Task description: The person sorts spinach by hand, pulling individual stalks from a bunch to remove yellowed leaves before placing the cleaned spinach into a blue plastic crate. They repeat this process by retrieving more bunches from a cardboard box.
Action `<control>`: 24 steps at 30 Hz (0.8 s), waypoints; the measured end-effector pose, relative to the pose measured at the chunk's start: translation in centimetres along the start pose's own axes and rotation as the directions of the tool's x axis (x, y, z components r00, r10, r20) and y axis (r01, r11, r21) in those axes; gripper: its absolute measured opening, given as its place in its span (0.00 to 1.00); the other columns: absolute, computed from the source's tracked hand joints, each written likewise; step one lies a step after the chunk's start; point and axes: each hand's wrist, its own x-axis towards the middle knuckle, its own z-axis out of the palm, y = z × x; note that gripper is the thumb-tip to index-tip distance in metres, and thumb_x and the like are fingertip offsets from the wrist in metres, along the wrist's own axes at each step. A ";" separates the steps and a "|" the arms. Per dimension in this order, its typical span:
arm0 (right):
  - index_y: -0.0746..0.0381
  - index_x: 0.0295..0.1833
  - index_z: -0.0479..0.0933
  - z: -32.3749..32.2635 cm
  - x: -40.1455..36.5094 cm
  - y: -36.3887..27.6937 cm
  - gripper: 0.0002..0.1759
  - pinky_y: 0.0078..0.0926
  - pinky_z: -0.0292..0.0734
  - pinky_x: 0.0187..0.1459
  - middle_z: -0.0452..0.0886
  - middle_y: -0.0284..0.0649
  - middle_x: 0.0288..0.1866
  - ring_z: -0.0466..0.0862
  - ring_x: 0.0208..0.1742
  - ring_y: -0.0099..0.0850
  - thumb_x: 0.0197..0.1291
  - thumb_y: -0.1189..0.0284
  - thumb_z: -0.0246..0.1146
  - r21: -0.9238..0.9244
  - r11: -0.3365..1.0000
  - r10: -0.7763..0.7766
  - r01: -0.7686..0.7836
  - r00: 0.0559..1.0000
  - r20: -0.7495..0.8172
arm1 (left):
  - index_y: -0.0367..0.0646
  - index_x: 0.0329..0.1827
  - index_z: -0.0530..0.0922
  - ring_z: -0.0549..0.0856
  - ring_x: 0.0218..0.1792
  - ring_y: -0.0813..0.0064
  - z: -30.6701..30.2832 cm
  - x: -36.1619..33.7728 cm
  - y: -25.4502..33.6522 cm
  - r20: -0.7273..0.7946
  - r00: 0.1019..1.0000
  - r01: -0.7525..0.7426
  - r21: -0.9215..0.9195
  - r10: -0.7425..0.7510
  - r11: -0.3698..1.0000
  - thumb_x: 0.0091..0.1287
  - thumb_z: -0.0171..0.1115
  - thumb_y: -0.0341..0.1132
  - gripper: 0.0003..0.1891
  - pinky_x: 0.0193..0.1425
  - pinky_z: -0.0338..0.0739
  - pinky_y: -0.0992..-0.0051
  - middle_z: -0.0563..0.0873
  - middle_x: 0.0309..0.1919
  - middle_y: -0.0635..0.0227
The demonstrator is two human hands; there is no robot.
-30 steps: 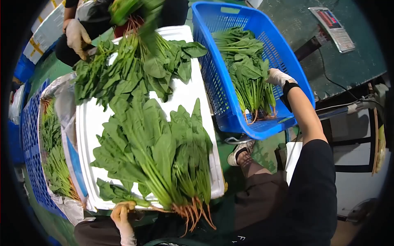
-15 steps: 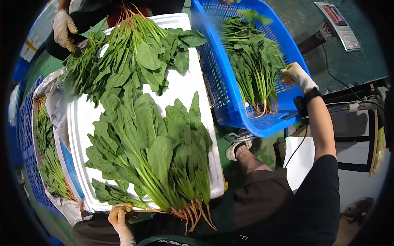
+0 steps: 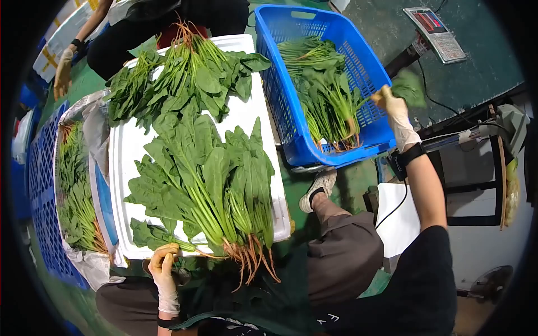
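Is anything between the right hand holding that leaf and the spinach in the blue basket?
Nothing visible. The right hand holds a spinach leaf at the right rim of the blue basket. The spinach inside lies uncovered just beside the hand.

The head camera looks steeply down, close over the white tray and blue basket.

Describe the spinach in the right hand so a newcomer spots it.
Find the blue basket right of the white tray. Just past its right rim, the gloved right hand pinches a spinach leaf. Unlike the rooted bunches lying in the basket, it is held in the air, alone.
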 end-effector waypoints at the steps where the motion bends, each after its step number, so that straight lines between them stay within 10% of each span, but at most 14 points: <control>1: 0.63 0.33 0.78 -0.3 0.1 -0.8 0.21 0.21 0.73 0.29 0.83 0.38 0.28 0.79 0.24 0.26 0.66 0.56 0.54 0.140 0.980 -0.127 0.140 0.987 -0.098 | 0.36 0.34 0.79 0.78 0.36 0.78 0.1 -0.4 0.3 -0.006 1.000 0.001 0.001 -0.001 1.000 0.63 0.55 0.33 0.09 0.36 0.72 0.80 0.82 0.40 0.64; 6: 0.63 0.33 0.78 -0.7 -1.3 -3.7 0.21 0.21 0.72 0.36 0.81 0.35 0.27 0.79 0.30 0.24 0.67 0.57 0.53 -0.183 0.953 -0.257 0.243 0.965 -0.056 | 0.35 0.32 0.79 0.79 0.37 0.77 -0.1 -1.6 2.3 0.025 0.999 -0.046 0.042 0.045 0.998 0.61 0.56 0.30 0.07 0.39 0.74 0.78 0.83 0.39 0.61; 7: 0.65 0.36 0.77 -1.3 -2.4 -5.8 0.17 0.21 0.74 0.38 0.81 0.36 0.28 0.81 0.33 0.24 0.66 0.61 0.55 0.031 0.895 -0.440 0.445 0.891 -0.110 | 0.34 0.31 0.79 0.80 0.38 0.76 -0.3 -2.2 2.7 0.053 0.996 -0.072 0.094 0.067 0.993 0.60 0.56 0.29 0.07 0.40 0.75 0.77 0.83 0.38 0.60; 9: 0.67 0.39 0.76 -2.0 -3.1 -7.4 0.13 0.21 0.76 0.38 0.81 0.38 0.31 0.82 0.33 0.24 0.66 0.66 0.57 0.793 0.563 -0.431 0.233 0.901 0.041 | 0.33 0.28 0.78 0.81 0.36 0.74 0.6 -2.5 5.1 0.089 0.988 -0.133 0.067 0.126 0.989 0.59 0.57 0.28 0.06 0.43 0.75 0.76 0.83 0.35 0.58; 10: 0.68 0.42 0.74 -1.7 -4.0 -8.0 0.12 0.22 0.77 0.42 0.80 0.39 0.36 0.82 0.37 0.24 0.67 0.68 0.56 0.393 0.768 -0.532 0.505 0.845 -0.046 | 0.33 0.29 0.78 0.81 0.35 0.73 1.3 -2.7 6.9 0.205 0.971 -0.124 0.015 0.119 0.992 0.58 0.57 0.28 0.06 0.43 0.75 0.76 0.84 0.35 0.58; 13: 0.66 0.45 0.76 -2.6 -9.6 -12.4 0.11 0.30 0.78 0.48 0.81 0.43 0.44 0.83 0.42 0.31 0.67 0.69 0.56 0.185 0.801 -0.570 0.570 0.819 -0.055 | 0.33 0.33 0.80 0.82 0.35 0.74 4.0 -2.7 10.2 0.497 0.855 -0.113 -0.104 0.150 0.988 0.59 0.57 0.28 0.07 0.41 0.77 0.76 0.84 0.38 0.58; 16: 0.69 0.44 0.75 -3.5 -16.1 -15.5 0.10 0.23 0.78 0.45 0.80 0.39 0.35 0.82 0.38 0.26 0.66 0.71 0.56 0.346 0.732 -0.609 0.587 0.791 -0.056 | 0.32 0.49 0.78 0.82 0.39 0.72 7.5 -2.2 12.9 0.770 0.635 0.120 -0.016 -0.064 0.993 0.68 0.49 0.42 0.20 0.43 0.77 0.74 0.83 0.44 0.56; 17: 0.68 0.44 0.77 -3.5 -18.9 -16.2 0.10 0.24 0.78 0.44 0.81 0.39 0.34 0.83 0.36 0.28 0.66 0.72 0.57 0.273 0.651 -0.717 0.708 0.692 -0.085 | 0.33 0.54 0.75 0.81 0.45 0.68 9.2 -2.1 12.9 0.824 0.559 0.285 -0.079 -0.098 0.955 0.70 0.45 0.47 0.24 0.48 0.76 0.71 0.81 0.49 0.54; 21: 0.66 0.41 0.80 -5.0 -29.8 -17.9 0.10 0.25 0.78 0.41 0.84 0.41 0.35 0.84 0.37 0.29 0.64 0.71 0.59 -0.139 0.786 -0.608 0.603 0.794 0.010 | 0.39 0.69 0.58 0.70 0.64 0.59 17.0 -2.4 12.7 0.963 0.241 0.795 -0.125 -0.119 0.594 0.67 0.35 0.66 0.40 0.66 0.63 0.60 0.71 0.63 0.52; 23: 0.69 0.43 0.78 -5.4 -34.0 -17.2 0.08 0.26 0.77 0.47 0.83 0.45 0.36 0.83 0.39 0.30 0.63 0.75 0.58 0.039 0.887 -0.460 0.459 0.877 0.137 | 0.39 0.70 0.55 0.67 0.66 0.58 20.6 -2.4 12.8 0.991 0.125 0.918 -0.100 -0.041 0.383 0.63 0.35 0.71 0.46 0.68 0.61 0.55 0.69 0.64 0.51; 24: 0.71 0.45 0.76 -5.7 -34.6 -14.5 0.08 0.27 0.77 0.49 0.82 0.46 0.40 0.83 0.41 0.32 0.62 0.79 0.58 0.212 0.783 -0.620 0.584 0.757 0.204 | 0.38 0.69 0.57 0.68 0.66 0.57 22.0 -2.4 13.0 0.994 0.111 0.951 -0.111 0.019 0.289 0.62 0.36 0.71 0.46 0.66 0.63 0.53 0.69 0.64 0.51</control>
